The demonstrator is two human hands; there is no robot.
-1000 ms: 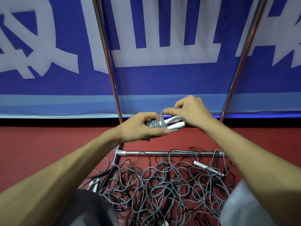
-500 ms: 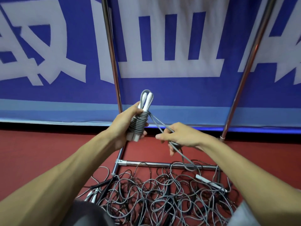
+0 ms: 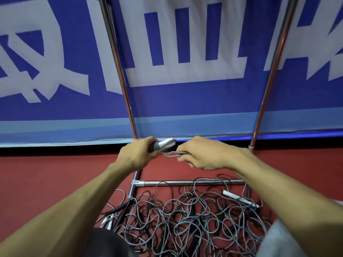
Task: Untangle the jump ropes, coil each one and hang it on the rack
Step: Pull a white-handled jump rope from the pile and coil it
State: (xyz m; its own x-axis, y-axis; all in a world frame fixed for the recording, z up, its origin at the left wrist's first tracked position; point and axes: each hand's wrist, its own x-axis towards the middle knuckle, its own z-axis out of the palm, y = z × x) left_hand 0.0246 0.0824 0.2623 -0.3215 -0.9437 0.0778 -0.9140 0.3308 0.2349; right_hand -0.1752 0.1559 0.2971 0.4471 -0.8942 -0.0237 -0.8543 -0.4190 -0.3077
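The left hand (image 3: 136,155) is curled round the coiled jump rope (image 3: 165,143), held level before the rack (image 3: 187,182), and just beside it the right hand (image 3: 205,154) pinches that rope's loose grey loop (image 3: 171,154), both above the tangled ropes (image 3: 185,219) on the red floor (image 3: 46,179).

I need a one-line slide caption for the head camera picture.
Left hand grips a coiled jump rope while right hand pinches its loose loop, above tangled ropes by the rack.
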